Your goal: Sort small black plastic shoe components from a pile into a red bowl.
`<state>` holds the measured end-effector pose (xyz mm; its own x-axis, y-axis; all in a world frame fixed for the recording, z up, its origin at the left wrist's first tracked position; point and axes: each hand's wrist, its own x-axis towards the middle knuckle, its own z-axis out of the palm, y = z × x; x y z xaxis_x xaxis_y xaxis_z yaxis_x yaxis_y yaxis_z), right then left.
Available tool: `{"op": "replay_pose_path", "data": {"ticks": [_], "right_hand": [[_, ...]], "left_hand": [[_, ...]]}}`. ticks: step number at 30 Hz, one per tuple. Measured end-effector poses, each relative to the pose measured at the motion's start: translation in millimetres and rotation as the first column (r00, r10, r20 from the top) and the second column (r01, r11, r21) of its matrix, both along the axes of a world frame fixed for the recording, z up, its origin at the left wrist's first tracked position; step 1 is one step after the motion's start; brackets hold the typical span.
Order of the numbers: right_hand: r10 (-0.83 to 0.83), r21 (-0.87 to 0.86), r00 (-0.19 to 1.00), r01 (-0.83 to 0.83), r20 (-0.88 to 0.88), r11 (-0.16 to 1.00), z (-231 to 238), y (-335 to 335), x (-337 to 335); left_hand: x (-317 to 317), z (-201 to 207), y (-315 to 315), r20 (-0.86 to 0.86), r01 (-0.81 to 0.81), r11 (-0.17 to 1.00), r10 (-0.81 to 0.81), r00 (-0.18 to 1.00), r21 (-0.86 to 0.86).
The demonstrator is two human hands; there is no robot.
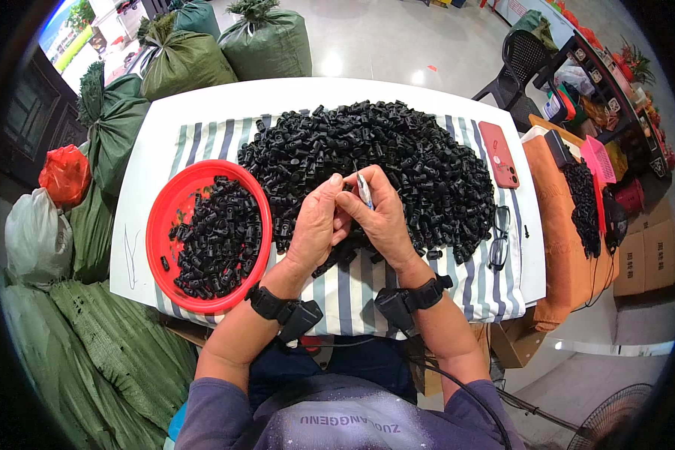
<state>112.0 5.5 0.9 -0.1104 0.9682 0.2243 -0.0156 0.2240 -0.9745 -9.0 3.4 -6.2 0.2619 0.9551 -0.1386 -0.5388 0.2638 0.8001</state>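
Over the near part of a large heap of small black plastic parts (397,142), both my hands meet close together. My left hand (319,221) is closed in a pinch, thumb and fingertips together; whatever sits between them is too small or hidden to make out. Beside it, my right hand (379,217) grips a slim white-and-blue pointed tool (364,191), its narrow tip aimed away from me. To the left of my left hand stands a round red basin (157,202), partly filled with the same kind of black parts (221,232).
A striped cloth (352,300) lies under the heap on a white table (136,247). Eyeglasses (499,238) and a red phone (498,154) rest at its right. Full green sacks (266,45) crowd the left and far side. A black chair (521,64) stands far right.
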Motion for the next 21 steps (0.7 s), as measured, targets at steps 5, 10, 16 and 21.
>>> {"op": "replay_pose_path", "data": {"ticks": [5, 10, 16, 21], "right_hand": [[0.016, -0.024, 0.993, -0.019, -0.115, 1.0, -5, 1, 2], [-0.01, 0.017, 0.996, 0.012, -0.091, 1.0, -8, 1, -1], [-0.013, -0.064, 0.987, 0.003, -0.159, 0.998, 2, -1, 1], [-0.089, 0.033, 0.995, 0.09, -0.034, 0.995, 7, -1, 3]], "left_hand": [[5, 7, -1, 0.015, 0.028, 0.999, -0.027, 1.0, -0.025], [-1, 1, 0, -0.016, 0.036, 0.998, -0.035, 0.999, 0.045], [5, 5, -2, 0.037, 0.036, 0.999, -0.034, 0.999, -0.04], [4, 8, -2, 0.01, 0.039, 0.999, -0.039, 0.999, -0.001]]}}
